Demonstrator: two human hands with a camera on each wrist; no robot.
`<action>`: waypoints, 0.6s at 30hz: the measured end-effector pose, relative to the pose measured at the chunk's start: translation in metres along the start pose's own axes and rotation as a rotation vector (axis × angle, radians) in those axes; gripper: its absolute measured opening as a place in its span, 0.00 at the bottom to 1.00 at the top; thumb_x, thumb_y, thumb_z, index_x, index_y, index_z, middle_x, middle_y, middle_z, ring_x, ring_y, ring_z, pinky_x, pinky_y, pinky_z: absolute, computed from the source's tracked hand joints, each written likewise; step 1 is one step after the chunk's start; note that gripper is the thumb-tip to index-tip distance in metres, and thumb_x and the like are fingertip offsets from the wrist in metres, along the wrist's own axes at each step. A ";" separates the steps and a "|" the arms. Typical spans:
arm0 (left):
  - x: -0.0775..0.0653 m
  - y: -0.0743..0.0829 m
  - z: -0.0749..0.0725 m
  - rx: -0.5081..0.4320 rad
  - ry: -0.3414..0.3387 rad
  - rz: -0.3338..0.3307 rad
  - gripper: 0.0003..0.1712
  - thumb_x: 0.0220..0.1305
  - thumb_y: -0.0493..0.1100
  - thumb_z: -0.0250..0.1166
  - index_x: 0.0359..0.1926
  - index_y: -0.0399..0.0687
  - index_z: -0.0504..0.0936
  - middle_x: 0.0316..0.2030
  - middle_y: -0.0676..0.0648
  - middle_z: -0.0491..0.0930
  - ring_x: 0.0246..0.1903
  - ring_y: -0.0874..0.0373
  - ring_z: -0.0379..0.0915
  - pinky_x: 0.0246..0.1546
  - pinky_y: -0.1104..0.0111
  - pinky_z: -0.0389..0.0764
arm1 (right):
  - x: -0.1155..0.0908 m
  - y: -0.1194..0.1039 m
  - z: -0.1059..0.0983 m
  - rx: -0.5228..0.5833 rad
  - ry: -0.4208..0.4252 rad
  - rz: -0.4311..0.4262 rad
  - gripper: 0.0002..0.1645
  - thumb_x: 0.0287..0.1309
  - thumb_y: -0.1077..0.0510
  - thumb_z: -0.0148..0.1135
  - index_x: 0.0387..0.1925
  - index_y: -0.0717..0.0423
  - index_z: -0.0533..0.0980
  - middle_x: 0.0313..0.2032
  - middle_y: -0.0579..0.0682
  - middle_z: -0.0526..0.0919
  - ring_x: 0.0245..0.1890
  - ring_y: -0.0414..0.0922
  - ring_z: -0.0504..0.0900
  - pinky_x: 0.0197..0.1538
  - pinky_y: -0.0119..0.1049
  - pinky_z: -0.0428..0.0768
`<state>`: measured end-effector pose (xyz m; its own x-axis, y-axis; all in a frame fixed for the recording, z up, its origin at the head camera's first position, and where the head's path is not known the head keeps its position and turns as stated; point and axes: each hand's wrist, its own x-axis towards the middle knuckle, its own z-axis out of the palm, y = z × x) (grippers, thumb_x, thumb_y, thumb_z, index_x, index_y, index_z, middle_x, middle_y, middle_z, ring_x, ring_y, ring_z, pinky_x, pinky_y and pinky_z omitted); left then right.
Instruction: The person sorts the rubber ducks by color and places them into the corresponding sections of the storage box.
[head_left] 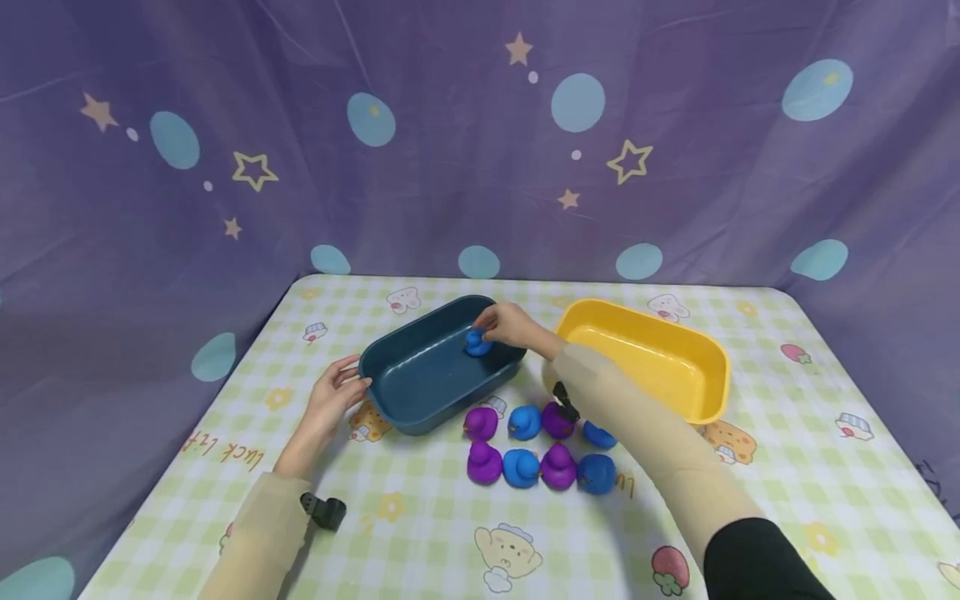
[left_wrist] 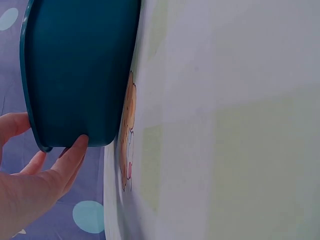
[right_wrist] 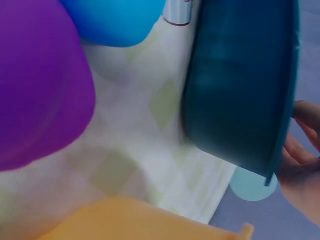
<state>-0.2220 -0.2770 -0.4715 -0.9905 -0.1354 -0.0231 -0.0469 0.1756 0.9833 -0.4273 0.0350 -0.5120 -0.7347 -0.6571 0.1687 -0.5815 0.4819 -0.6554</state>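
In the head view my right hand point(head_left: 512, 325) reaches over the right end of a dark teal basin point(head_left: 420, 417), pinching a blue rubber duck point(head_left: 477, 342) inside it. The right wrist view hides that duck behind the basin wall point(right_wrist: 235, 100); part of the right hand point(right_wrist: 302, 165) shows past the rim. My left hand point(head_left: 333, 392) touches the basin's left end. Its spread fingers rest against the rim and outer wall in the left wrist view, with the fingertips point(left_wrist: 80, 142) at the end wall.
Two rows of purple ducks point(head_left: 484, 463) and blue ducks point(head_left: 521, 468) stand in front of the basin, partly under the right forearm. A yellow basin point(head_left: 712, 358) sits to the right. A checked cloth point(head_left: 420, 542) covers the table; a purple curtain point(head_left: 465, 183) hangs behind.
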 end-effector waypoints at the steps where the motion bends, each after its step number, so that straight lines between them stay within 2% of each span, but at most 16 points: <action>1: 0.000 0.000 0.000 0.004 -0.003 0.003 0.34 0.54 0.46 0.63 0.61 0.48 0.60 0.56 0.37 0.63 0.42 0.63 0.72 0.40 0.75 0.76 | -0.013 -0.030 -0.012 0.011 -0.003 0.022 0.13 0.43 0.57 0.67 0.36 0.49 0.80 0.36 0.45 0.82 0.35 0.41 0.80 0.37 0.30 0.78; 3: 0.001 0.000 0.000 0.003 -0.002 0.004 0.34 0.54 0.47 0.63 0.61 0.48 0.60 0.56 0.38 0.63 0.42 0.63 0.72 0.40 0.75 0.76 | -0.036 -0.081 -0.032 0.029 -0.003 0.033 0.13 0.45 0.62 0.65 0.37 0.59 0.80 0.37 0.52 0.82 0.37 0.46 0.80 0.38 0.33 0.79; 5: 0.001 0.000 0.000 -0.002 -0.003 0.003 0.34 0.55 0.46 0.63 0.61 0.48 0.60 0.56 0.38 0.63 0.41 0.63 0.72 0.39 0.75 0.76 | -0.054 -0.123 -0.048 0.035 -0.022 0.067 0.14 0.47 0.66 0.62 0.39 0.64 0.78 0.39 0.57 0.81 0.39 0.50 0.79 0.41 0.35 0.78; 7: 0.001 -0.001 0.000 0.005 0.006 -0.002 0.33 0.55 0.45 0.62 0.61 0.48 0.60 0.55 0.39 0.64 0.41 0.64 0.72 0.38 0.77 0.76 | -0.066 -0.144 -0.056 0.044 -0.021 0.054 0.14 0.48 0.68 0.61 0.40 0.67 0.77 0.40 0.60 0.80 0.40 0.52 0.79 0.41 0.35 0.78; 10: 0.003 -0.001 -0.001 0.001 0.006 0.002 0.33 0.55 0.45 0.62 0.61 0.47 0.60 0.54 0.40 0.64 0.40 0.63 0.72 0.38 0.77 0.76 | -0.077 -0.156 -0.061 0.035 -0.030 0.034 0.14 0.48 0.69 0.59 0.40 0.69 0.76 0.41 0.62 0.79 0.40 0.53 0.79 0.42 0.35 0.78; 18: -0.001 0.004 0.001 0.008 -0.007 -0.009 0.35 0.54 0.47 0.62 0.62 0.47 0.59 0.55 0.39 0.64 0.40 0.65 0.72 0.38 0.78 0.76 | -0.099 -0.154 -0.069 0.023 -0.046 -0.044 0.13 0.48 0.68 0.59 0.39 0.68 0.77 0.39 0.61 0.80 0.37 0.50 0.79 0.41 0.32 0.78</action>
<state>-0.2215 -0.2753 -0.4674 -0.9910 -0.1298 -0.0329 -0.0564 0.1818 0.9817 -0.2889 0.0656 -0.3772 -0.6917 -0.7033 0.1639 -0.6042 0.4393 -0.6648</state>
